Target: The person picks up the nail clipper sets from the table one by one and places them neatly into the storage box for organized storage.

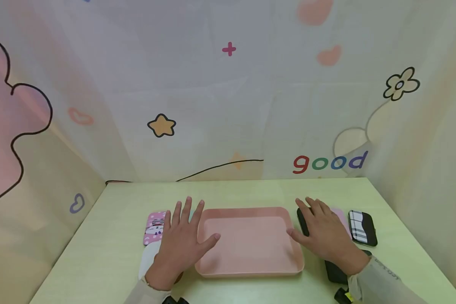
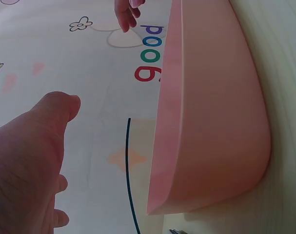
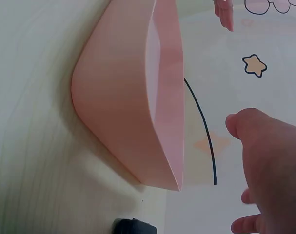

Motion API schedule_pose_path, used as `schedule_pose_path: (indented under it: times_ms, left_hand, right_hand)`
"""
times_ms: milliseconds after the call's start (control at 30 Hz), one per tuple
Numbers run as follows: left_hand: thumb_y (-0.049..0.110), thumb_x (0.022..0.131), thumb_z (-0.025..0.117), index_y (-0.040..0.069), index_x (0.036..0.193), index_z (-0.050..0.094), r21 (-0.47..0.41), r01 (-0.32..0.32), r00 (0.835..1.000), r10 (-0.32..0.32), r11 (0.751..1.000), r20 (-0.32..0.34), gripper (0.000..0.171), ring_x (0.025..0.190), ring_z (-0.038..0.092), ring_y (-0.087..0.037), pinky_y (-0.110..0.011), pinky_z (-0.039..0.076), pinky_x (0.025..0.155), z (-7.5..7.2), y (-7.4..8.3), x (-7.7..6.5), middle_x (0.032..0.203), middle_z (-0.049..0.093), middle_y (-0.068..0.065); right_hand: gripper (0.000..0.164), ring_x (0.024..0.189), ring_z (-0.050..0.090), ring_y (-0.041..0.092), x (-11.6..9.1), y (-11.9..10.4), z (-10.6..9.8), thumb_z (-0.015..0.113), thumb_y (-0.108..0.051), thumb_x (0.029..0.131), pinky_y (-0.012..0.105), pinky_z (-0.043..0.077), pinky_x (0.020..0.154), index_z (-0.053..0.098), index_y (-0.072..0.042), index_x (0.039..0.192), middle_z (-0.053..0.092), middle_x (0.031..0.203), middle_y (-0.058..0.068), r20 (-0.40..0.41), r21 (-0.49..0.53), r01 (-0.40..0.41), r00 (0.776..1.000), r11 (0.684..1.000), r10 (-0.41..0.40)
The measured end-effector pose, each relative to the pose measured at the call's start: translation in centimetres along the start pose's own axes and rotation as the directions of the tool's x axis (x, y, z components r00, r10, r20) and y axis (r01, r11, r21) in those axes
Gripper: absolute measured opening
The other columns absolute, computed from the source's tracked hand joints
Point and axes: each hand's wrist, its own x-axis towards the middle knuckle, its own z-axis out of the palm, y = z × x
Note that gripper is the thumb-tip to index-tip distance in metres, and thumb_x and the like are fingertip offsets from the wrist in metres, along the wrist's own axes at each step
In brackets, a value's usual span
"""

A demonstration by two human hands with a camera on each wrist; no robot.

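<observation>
Nearest: left hand (image 1: 182, 245), fingers spread, and right hand (image 1: 321, 234), fingers loosely bent; both hold nothing, raised above pale wood-grain table (image 1: 91, 245). On it, between the hands: shallow pink rectangular tray (image 1: 251, 247), apparently plastic. Right: black-and-white plaid rectangular case (image 1: 359, 227). Beyond: white printed fabric backdrop (image 1: 213, 93). Step, judged: poised, no grasp. Next move probably calls for lowering a hand, closing its fingers.
</observation>
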Motion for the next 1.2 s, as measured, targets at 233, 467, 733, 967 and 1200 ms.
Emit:
schedule_pose_path:
  times_ms: [233, 467, 733, 967, 1200]
  left_hand:
    - [0.076, 0.089, 0.048, 0.024, 0.161, 0.022, -0.016, -0.008, 1.000, 0.008, 1.000, 0.018, 0.093, 0.154, 0.010, -0.041, -0.065, 0.010, 0.119, 0.3, 0.2, 0.1, 0.168, 0.014, -0.013]
    - [0.076, 0.088, 0.049, 0.024, 0.161, 0.024, -0.001, -0.002, 1.000, 0.002, 1.000, 0.010, 0.093, 0.154, 0.011, -0.041, -0.065, 0.010, 0.119, 0.4, 0.0, -0.2, 0.168, 0.016, -0.013]
    - [0.074, 0.088, 0.050, 0.024, 0.160, 0.027, 0.009, 0.000, 1.000, 0.000, 1.000, 0.005, 0.091, 0.153, 0.014, -0.041, -0.065, 0.012, 0.119, 0.2, -0.4, -0.8, 0.166, 0.020, -0.015]
    - [0.075, 0.088, 0.050, 0.024, 0.161, 0.025, -0.001, -0.001, 1.000, 0.002, 1.000, 0.005, 0.092, 0.153, 0.012, -0.040, -0.064, 0.011, 0.119, 0.1, -0.7, -0.9, 0.167, 0.017, -0.014]
    - [0.074, 0.088, 0.051, 0.025, 0.160, 0.028, 0.001, -0.009, 1.000, 0.009, 1.000, -0.004, 0.090, 0.152, 0.015, -0.042, -0.064, 0.011, 0.119, 0.0, -0.9, -1.1, 0.166, 0.020, -0.016]
  right_hand:
    - [0.095, 0.138, 0.037, 0.048, -0.4, -0.1, -0.1, 0.051, -0.068, 0.093, 0.064, 0.036, 0.108, 0.031, 0.003, 0.153, 0.038, 0.152, 0.027, 0.015, 0.005, -0.009, 1.000, 1.000, 0.009]
    - [0.094, 0.128, 0.047, 0.047, -0.5, -0.5, 0.6, 0.053, -0.066, 0.093, 0.064, 0.031, 0.112, 0.032, 0.003, 0.153, 0.046, 0.145, 0.026, 0.023, 0.041, -0.006, 1.000, 0.999, 0.005]
    - [0.090, 0.103, 0.061, 0.034, -0.6, -1.6, 1.1, 0.062, -0.057, 0.092, 0.049, 0.054, 0.085, 0.032, 0.000, 0.154, 0.054, 0.130, 0.024, 0.084, 0.080, -0.059, 0.995, 0.995, 0.052]
    - [0.094, 0.074, 0.063, 0.024, -0.8, -2.7, 1.4, 0.059, -0.059, 0.093, 0.039, 0.051, 0.060, 0.021, -0.004, 0.158, 0.049, 0.138, 0.030, 0.254, 0.123, -0.153, 0.960, 0.980, 0.118]
    - [0.096, 0.055, 0.057, 0.022, -0.8, -3.3, 1.9, 0.058, -0.053, 0.095, 0.035, 0.039, 0.047, 0.010, 0.001, 0.159, 0.060, 0.063, 0.007, 0.341, 0.098, -0.213, 0.925, 0.972, 0.168]
